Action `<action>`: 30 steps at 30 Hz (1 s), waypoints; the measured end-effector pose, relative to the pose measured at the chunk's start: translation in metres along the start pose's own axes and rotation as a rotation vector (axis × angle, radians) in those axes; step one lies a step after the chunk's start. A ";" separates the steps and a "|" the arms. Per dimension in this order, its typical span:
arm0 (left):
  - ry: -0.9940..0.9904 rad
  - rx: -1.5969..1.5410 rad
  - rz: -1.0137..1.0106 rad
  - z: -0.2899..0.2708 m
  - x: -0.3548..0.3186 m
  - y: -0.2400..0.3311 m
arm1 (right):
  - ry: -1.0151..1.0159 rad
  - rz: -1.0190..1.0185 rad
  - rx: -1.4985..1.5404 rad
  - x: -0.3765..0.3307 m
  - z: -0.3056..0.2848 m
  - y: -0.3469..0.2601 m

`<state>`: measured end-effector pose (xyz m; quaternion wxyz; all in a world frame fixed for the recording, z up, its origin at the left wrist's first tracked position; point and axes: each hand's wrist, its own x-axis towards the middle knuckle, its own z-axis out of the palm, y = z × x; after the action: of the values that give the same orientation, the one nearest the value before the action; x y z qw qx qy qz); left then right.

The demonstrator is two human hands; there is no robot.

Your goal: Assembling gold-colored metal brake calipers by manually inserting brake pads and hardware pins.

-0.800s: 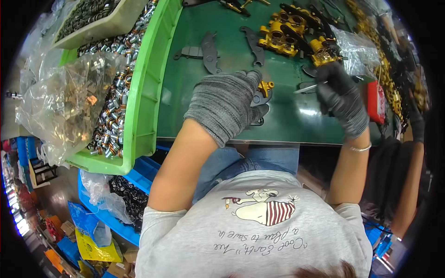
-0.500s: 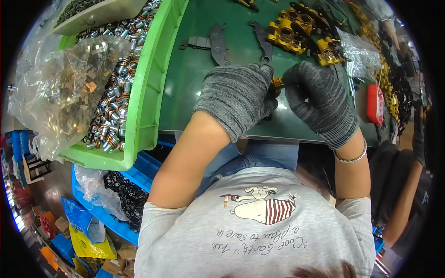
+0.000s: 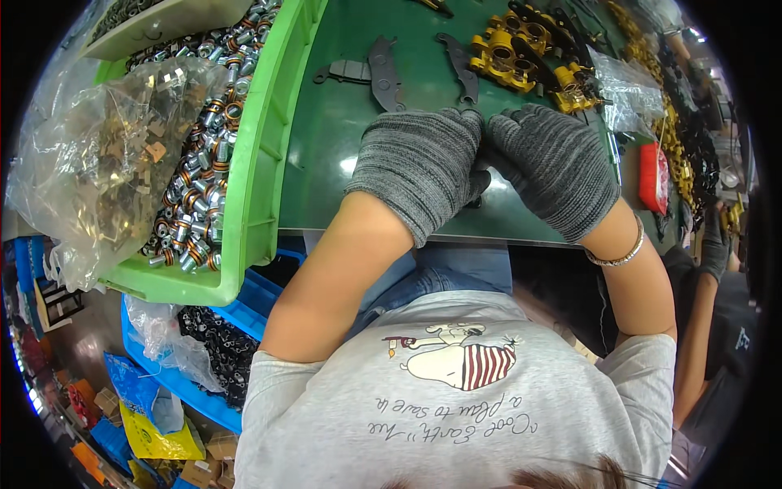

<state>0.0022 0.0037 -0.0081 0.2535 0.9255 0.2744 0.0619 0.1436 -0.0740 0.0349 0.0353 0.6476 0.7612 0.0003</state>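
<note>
My left hand (image 3: 419, 163), in a grey knit glove, is closed over the green table. It grips a gold metal part, mostly hidden by the glove; only the earlier frame shows a bit of its gold. My right hand (image 3: 558, 163), gloved alike, meets it from the right with bent fingers, its fingertips hidden behind the left hand. Just beyond the hands lie dark brake pads: a curved one (image 3: 384, 75), one with a grey block (image 3: 345, 72) and another curved one (image 3: 457, 67). Farther right sits a cluster of gold brake calipers (image 3: 507, 59).
A green bin (image 3: 259, 187) of metal bolts, with a plastic bag (image 3: 106, 163) of small clips on top, stands left. Below it is a blue bin (image 3: 183, 379) of black parts. A red box (image 3: 652, 179) lies right, and a co-worker's gloved hand (image 3: 715, 248) appears beyond.
My right hand has moved left and turned against my left hand, covering the gold part that showed between them. The left hand has barely moved. The co-worker's arm has shifted.
</note>
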 end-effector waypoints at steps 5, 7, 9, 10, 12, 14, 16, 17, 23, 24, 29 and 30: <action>-0.016 -0.009 0.004 0.000 0.004 0.001 | -0.028 -0.050 -0.016 0.004 0.010 0.008; -0.024 -0.008 -0.022 0.000 0.004 0.001 | -0.008 -0.044 -0.020 0.004 0.011 0.002; 0.012 -0.009 -0.016 0.006 0.006 -0.003 | 0.011 0.008 -0.033 0.005 0.012 -0.010; 0.048 -0.012 -0.010 0.005 0.007 -0.004 | 0.029 0.059 -0.047 0.006 0.013 -0.017; 0.083 -0.006 -0.004 0.005 0.006 -0.004 | 0.054 0.112 -0.055 0.004 0.014 -0.015; 0.015 0.028 -0.038 -0.002 0.001 0.000 | 0.090 0.151 0.291 0.001 0.016 0.003; -0.011 0.063 -0.063 -0.008 -0.005 0.001 | 0.121 0.155 0.472 -0.009 0.021 0.017; 0.046 0.038 -0.050 -0.009 -0.008 0.000 | 0.239 0.180 0.676 -0.020 0.028 0.024; 0.502 -0.592 0.109 0.003 -0.017 -0.019 | 0.522 0.541 1.464 -0.048 0.063 0.018; 0.496 -0.577 0.115 0.006 -0.017 -0.018 | 0.535 0.538 1.476 -0.048 0.061 0.016; 0.574 -1.171 0.115 0.024 -0.019 -0.004 | 0.519 0.377 1.353 -0.043 0.046 0.007; 0.576 -1.248 0.073 0.026 -0.020 -0.001 | 0.525 0.361 1.372 -0.043 0.045 0.007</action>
<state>-0.0085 -0.0173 -0.0303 0.6537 0.5618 0.2127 0.4603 0.1597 -0.1178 -0.0078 -0.5587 0.6177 0.4562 -0.3134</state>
